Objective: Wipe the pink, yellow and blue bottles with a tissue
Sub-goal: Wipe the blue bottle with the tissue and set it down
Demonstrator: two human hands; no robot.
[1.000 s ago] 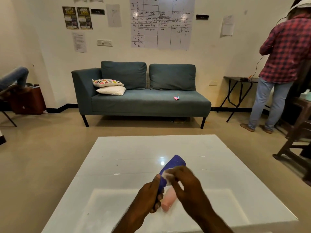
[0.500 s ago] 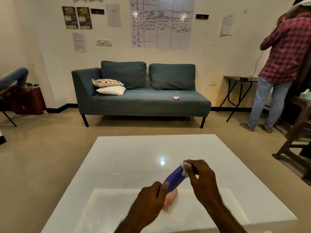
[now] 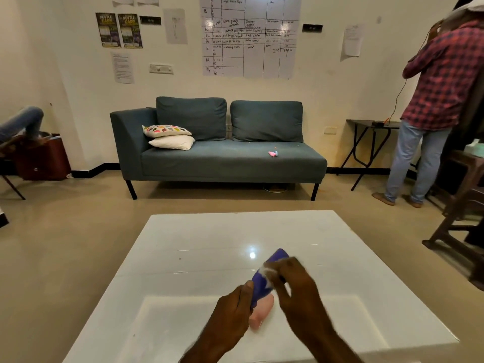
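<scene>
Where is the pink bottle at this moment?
In the head view, the pink bottle lies on the white table near its front edge, just below the blue bottle and between the left hand and right hand.

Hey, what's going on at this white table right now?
A person is cleaning bottles. The left hand holds the blue bottle tilted above the white table, while the right hand rubs a tissue along its side. The pink bottle lies on the table just beneath. No yellow bottle is in view.
</scene>
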